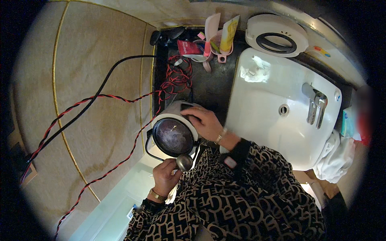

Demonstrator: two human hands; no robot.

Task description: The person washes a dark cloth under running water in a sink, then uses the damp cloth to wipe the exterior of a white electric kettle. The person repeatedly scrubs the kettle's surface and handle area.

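Observation:
A small white rice cooker (171, 107) with a black carrying handle stands near the left wall. Its round mouth (173, 136) has a black rim and shows dark inside with whitish cloudy patches; whether this is a glass lid or the open pot, I cannot tell. My right hand (207, 125) grips the cooker's upper right side, fingers bent over a dark patch on its wall. Closed near the pot's lower edge, my left hand (164, 176) holds a metal spoon (184, 162) with a deep round bowl. The spoon's handle is hidden in my fist.
A white washbasin (257, 120) with a chrome tap (315, 100) lies to the right. Tangled red-black wires (176, 80) and a black cable (116, 66) run beside the cooker. Pink cups (221, 42), a yellow tube (230, 34) and a white round lid-like object (277, 36) stand behind.

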